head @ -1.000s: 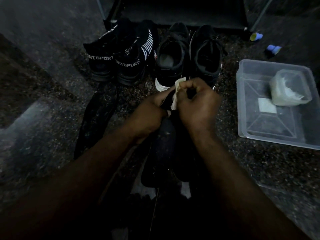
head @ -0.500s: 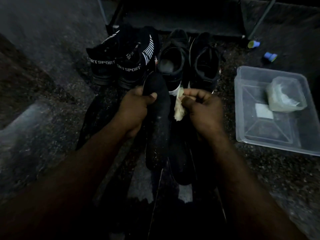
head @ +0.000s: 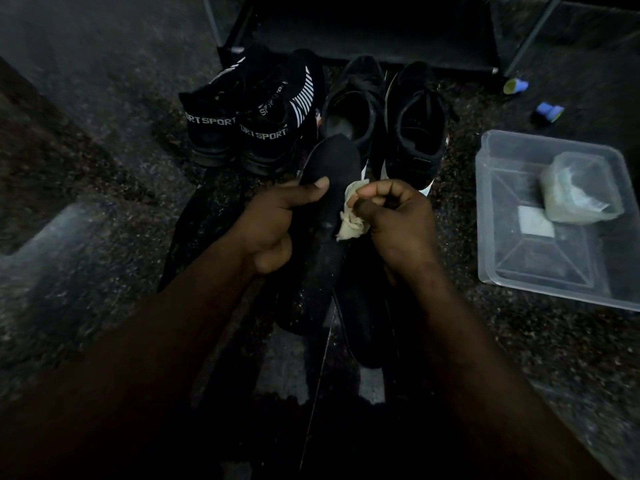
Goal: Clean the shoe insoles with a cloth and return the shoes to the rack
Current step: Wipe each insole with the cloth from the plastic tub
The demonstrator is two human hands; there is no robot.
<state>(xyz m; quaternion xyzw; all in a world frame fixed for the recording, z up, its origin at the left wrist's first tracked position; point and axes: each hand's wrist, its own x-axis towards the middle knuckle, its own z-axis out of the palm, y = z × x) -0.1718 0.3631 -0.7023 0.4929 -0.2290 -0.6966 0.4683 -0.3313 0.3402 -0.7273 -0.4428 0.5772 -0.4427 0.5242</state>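
Observation:
My left hand point(head: 273, 223) grips a black insole point(head: 330, 168) near its middle, thumb across its top face. My right hand point(head: 398, 220) pinches a crumpled pale cloth point(head: 351, 226) against the insole's right edge. Another dark insole point(head: 363, 323) lies on the floor under my hands, and one more insole point(head: 204, 220) lies to the left. Two pairs of black shoes stand behind: the "SPORT" sock shoes point(head: 256, 123) on the left and the lace-up shoes point(head: 388, 119) on the right. The dark shoe rack point(head: 374, 36) stands at the back.
A clear plastic tub point(head: 512, 271) sits on the speckled floor at the right, holding a smaller clear container point(head: 581, 192) and a white square point(head: 535, 221). Two small blue caps point(head: 549, 112) lie near the rack's right leg.
The hands have parted: my left hand lifted the insole upright and turned its face up, while my right hand moved the cloth down to the insole's right edge.

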